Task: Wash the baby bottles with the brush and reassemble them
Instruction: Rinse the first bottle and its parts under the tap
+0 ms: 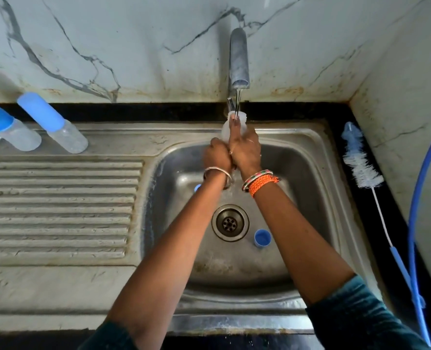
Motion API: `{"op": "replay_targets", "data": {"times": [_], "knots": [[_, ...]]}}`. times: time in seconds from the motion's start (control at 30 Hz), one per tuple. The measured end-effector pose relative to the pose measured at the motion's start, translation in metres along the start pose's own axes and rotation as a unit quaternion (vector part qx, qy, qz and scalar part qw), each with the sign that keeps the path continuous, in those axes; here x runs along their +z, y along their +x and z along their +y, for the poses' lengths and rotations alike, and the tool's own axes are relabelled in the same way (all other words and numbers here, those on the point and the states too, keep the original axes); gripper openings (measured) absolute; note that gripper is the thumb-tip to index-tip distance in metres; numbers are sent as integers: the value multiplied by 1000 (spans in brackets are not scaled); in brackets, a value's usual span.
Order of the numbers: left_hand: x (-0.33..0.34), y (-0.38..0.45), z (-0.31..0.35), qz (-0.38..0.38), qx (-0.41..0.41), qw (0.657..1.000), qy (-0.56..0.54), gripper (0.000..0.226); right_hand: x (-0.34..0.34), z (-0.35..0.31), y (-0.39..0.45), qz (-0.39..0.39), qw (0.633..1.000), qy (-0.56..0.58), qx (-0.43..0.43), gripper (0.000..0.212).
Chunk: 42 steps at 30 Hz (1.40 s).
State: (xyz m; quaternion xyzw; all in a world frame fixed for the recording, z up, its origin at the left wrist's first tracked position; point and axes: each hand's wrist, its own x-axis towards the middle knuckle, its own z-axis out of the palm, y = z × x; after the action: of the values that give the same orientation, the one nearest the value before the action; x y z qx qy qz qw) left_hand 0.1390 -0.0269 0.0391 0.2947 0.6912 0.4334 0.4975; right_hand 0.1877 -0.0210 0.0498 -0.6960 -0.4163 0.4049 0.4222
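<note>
Bottle (228,128) clasped in both hands (246,151) under tap (239,59), mouth up into stream; brush (360,168) well right of tap, nearer right hand.

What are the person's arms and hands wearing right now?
Both forearms are bare, with dark teal sleeves pushed up near the elbows. The left hand has a thin silver bangle at the wrist. The right hand has a bright orange braided band at the wrist, next to a thin multicoloured bangle. No gloves and no rings are visible.
</note>
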Motion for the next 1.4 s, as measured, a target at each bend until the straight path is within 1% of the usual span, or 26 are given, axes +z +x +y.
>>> {"op": "replay_targets", "data": {"times": [0.03, 0.1, 0.13, 0.17, 0.23, 0.3, 0.37, 0.43, 0.5, 0.57, 0.6, 0.67, 0.73, 0.8, 0.83, 0.87, 0.93, 0.97, 1.0, 1.07, 1.13, 1.2, 1.23, 1.3, 1.33, 1.4], "knots": [[-5, 3, 2, -58, -61, 995, -55, 40, -3, 2, 0, -28, 999, -1, -25, 66], [-19, 10, 6, -168, -172, 961, -135, 39, -10, 11, 0, -118, 988, 86, -41, 45], [-24, 13, 6, -209, -198, 943, -168, 41, -14, 15, -1, -171, 975, 138, -33, 33], [-29, 12, 6, -240, -211, 931, -179, 43, -17, 18, -1, -206, 963, 169, -25, 34], [-27, 9, 4, -232, -206, 940, -140, 47, -19, 17, -4, -194, 966, 168, -34, 47], [-17, 12, -1, -176, -142, 973, -42, 51, -17, 13, -3, -109, 987, 92, -81, 55], [-11, 18, -4, -101, -53, 993, 19, 51, -16, 14, 3, -41, 989, -9, -144, 62], [-13, 22, 0, -82, -49, 991, -89, 47, -19, 17, 4, -44, 974, -88, -203, 69], [-18, 26, 8, -112, -37, 978, -173, 44, -20, 21, 2, -49, 926, -259, -269, 77], [-19, 26, 15, -157, -15, 972, -173, 35, -17, 28, -7, -20, 855, -411, -315, 80], [-17, 25, 16, -162, -13, 973, -166, 30, -15, 30, -12, -2, 834, -444, -327, 81], [-14, 23, 17, -115, 3, 982, -148, 28, -10, 30, -20, 12, 826, -455, -334, 83], [-10, 23, 13, -44, 68, 988, -131, 31, -9, 28, -18, -15, 870, -397, -291, 85], [-13, 21, 10, -61, 94, 979, -170, 28, -16, 20, -11, -96, 935, -267, -214, 84], [-16, 19, 10, -93, 87, 973, -193, 27, -23, 14, -6, -164, 956, -177, -168, 75], [-21, 17, 12, -131, 73, 966, -210, 25, -32, 8, -2, -251, 959, -83, -107, 61], [-27, 15, 17, -200, 44, 945, -253, 27, -50, 3, 6, -411, 909, 64, 16, 41], [-28, 15, 18, -215, 44, 939, -266, 26, -55, 1, 8, -450, 887, 97, 44, 38], [-26, 12, 21, -217, 49, 936, -271, 23, -57, 1, 10, -457, 883, 99, 45, 38], [-21, 12, 24, -179, 59, 944, -271, 11, -49, 0, 10, -394, 919, 32, 1, 43], [-14, 18, 26, -111, 52, 961, -249, 12, -36, 1, 4, -280, 954, -81, -71, 54], [-7, 22, 28, -31, 34, 974, -223, 7, -25, 3, -5, -154, 964, -178, -126, 60], [-3, 25, 29, 7, 24, 977, -210, 4, -21, 5, -10, -95, 951, -244, -164, 60], [3, 31, 28, 48, -16, 983, -176, 19, -13, 13, -16, -11, 882, -401, -246, 60], [4, 31, 30, 49, -37, 984, -164, 21, -10, 18, -16, 9, 861, -434, -265, 62], [6, 32, 32, 29, -61, 979, -192, 21, -8, 24, -13, 4, 873, -411, -262, 70]]}}
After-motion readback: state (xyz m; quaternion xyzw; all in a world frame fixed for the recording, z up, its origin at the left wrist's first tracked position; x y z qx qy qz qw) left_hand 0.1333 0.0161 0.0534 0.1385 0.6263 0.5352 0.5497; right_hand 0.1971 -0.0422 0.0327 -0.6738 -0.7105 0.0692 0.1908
